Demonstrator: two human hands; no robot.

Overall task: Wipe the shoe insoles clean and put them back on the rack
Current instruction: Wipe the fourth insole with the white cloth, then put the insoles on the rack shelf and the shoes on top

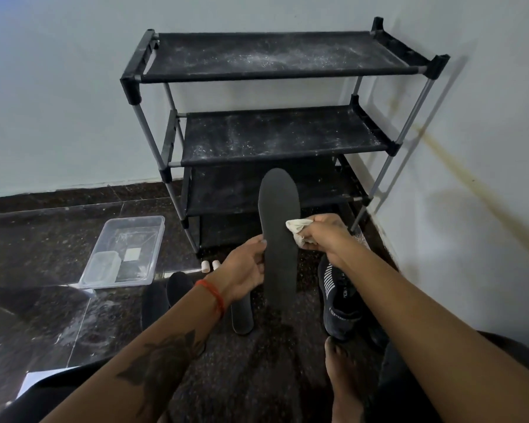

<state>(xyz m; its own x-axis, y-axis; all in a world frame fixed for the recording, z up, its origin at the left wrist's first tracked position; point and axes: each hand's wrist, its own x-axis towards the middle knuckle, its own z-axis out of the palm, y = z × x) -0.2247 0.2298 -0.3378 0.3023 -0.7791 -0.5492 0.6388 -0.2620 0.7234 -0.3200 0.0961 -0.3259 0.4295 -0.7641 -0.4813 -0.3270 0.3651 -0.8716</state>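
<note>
A person sits on a dark stone floor (43, 254), a bare foot (338, 370) stretched forward, both forearms reaching into the work. The left hand (245, 270), a red thread (214, 296) at its wrist, grips a dark insole (278, 239) by its left edge and holds it upright, toe end up. The right hand (324, 235) has its fingers curled round a bunched pale cloth (297, 232) and presses it against the insole's right edge, about halfway up. The wiping step appears to be in hand, with this 1 insole only part done, since the cloth sits at mid-length.

On the floor just below the hands lie 2 more dark insoles (242, 319), and a dark trainer (338, 303) with white stripes stands to the right near the wall. Left of them sits a clear plastic tray (141, 271) with a smaller clear tub (101, 267) inside it, and 2 small pale cylinders (209, 265) lie beside the rack's foot.

Beyond stands the black shoe rack (272, 71) in the corner, its fabric shelves dusted white and bare of insoles. The next move likely calls for firm strokes of the cloth along the full length, the left hand bracing the flexible insole against the push, before it goes up to a shelf
</note>
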